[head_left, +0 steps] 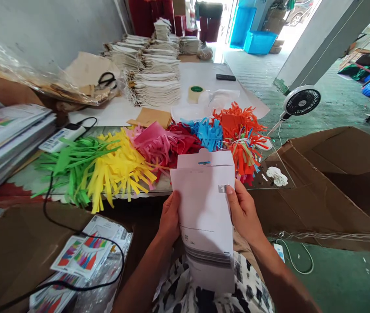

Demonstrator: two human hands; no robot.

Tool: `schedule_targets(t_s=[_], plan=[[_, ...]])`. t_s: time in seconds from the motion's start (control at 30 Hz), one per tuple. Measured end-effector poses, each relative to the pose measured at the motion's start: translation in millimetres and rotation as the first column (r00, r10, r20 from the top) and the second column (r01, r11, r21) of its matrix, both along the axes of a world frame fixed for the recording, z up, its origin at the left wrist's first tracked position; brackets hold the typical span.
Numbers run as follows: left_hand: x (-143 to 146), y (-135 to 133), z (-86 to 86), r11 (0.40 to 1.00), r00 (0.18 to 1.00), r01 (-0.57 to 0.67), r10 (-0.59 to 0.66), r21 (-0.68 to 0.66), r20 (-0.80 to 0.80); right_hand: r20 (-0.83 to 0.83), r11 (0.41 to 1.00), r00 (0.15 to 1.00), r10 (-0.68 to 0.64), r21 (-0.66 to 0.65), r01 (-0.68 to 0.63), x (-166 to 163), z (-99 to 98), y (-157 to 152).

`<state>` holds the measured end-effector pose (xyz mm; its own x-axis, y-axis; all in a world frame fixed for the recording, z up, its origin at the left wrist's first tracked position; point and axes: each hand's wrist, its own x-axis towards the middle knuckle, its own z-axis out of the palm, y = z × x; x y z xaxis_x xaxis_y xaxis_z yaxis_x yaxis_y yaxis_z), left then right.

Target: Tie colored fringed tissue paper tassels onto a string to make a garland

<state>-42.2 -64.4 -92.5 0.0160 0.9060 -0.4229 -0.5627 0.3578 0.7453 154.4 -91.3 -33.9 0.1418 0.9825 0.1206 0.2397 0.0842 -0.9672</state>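
Observation:
Between my two hands is a stack of white printed packaging sleeves (206,204), with a hanging slot near the top edge. My left hand (171,215) grips the stack's left side, fingers behind it. On the right side, my right hand (242,206) holds it with the thumb on the front face. Just beyond, cut tissue-paper fringes lie in a row on the table: green (74,161), yellow (119,165), pink (157,141), dark red (185,141), blue (208,132) and orange (237,121). The lower end of the stack rests against my lap.
Tall stacks of off-white bundles (157,78) stand at the back. Scissors (106,79) lie at left, a tape roll (196,89) and phone (226,77) further right. A small fan (302,102) rises beside an open carton (328,182). Printed packs (83,256) fill a box at lower left.

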Motion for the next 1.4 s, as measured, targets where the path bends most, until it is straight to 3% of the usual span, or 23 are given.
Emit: schedule_targets(t_s=[0.2,0.4,0.63,0.8,0.93,1.03,1.13,1.23,1.33,1.4], plan=[[-0.5,-1.8,-8.8,0.999,0.996,-0.028,0.030,0.022,-0.080,-0.041,0.990,0.992,-0.118,0.073,0.121,-3.7,-18.8,0.2],[-2.8,4.9,-2.9,0.989,0.984,-0.125,0.134,0.076,-0.116,-0.245,0.991,0.968,0.050,-0.107,-0.078,-4.4,-32.7,-13.5],[0.5,1.4,-8.9,0.996,0.989,-0.070,0.077,0.059,-0.126,-0.200,0.997,0.978,-0.066,-0.057,0.055,-1.3,-49.5,-25.1],[-1.4,4.0,-7.1,0.986,0.977,-0.128,0.144,0.110,-0.156,-0.362,0.977,0.932,0.024,-0.190,-0.099,1.4,-57.2,-34.0],[-1.6,0.5,-5.6,0.985,0.967,-0.106,0.133,0.133,-0.219,-0.338,0.974,0.941,0.015,-0.207,-0.090,7.3,-64.2,-38.0],[1.2,-9.6,-5.8,0.983,0.939,-0.098,0.142,0.153,-0.312,-0.276,0.987,0.961,-0.016,-0.159,-0.030,13.9,-55.3,-29.4],[5.7,-24.4,-7.5,0.980,0.891,-0.028,0.114,0.199,-0.439,-0.221,0.999,0.974,-0.047,-0.015,0.045,17.8,-36.0,-16.0],[9.3,-38.1,-10.3,0.963,0.841,0.046,0.107,0.267,-0.531,-0.121,0.977,0.979,-0.164,0.119,0.178,15.8,-20.1,-7.4],[9.0,-43.1,-8.1,0.935,0.822,0.078,0.136,0.346,-0.553,-0.044,0.939,0.954,-0.295,0.172,0.298,11.0,-17.1,-7.6],[6.9,-40.5,-2.0,0.909,0.854,0.051,0.175,0.414,-0.490,-0.011,0.923,0.943,-0.334,0.199,0.329,8.7,-20.9,-11.3]])
